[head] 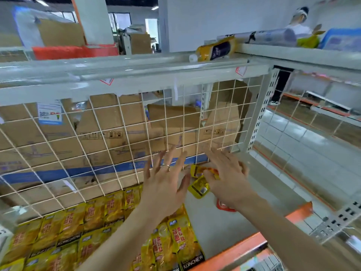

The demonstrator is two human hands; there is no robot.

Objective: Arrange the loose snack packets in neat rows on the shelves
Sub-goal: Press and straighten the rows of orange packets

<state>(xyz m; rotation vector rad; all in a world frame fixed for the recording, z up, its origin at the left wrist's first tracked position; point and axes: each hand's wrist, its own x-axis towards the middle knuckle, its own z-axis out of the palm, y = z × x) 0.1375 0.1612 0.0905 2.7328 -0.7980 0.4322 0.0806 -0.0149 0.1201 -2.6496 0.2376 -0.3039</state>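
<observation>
Yellow snack packets [82,225] lie in rows across the left part of the grey shelf [220,225]. Two loose yellow packets [198,187] sit near the back wire mesh, between my hands. My left hand [165,184], with a ring on it, hovers with fingers spread just left of them. My right hand [228,177] reaches over them from the right, its thumb touching the rear packet; fingers are straight. A red-and-white packet [221,207] peeks out under my right wrist.
A white wire mesh [109,133] backs the shelf, with cardboard boxes behind it. An orange rail [250,243] edges the shelf front. A yellow bottle [214,50] lies on the shelf above. A person stands at the far right.
</observation>
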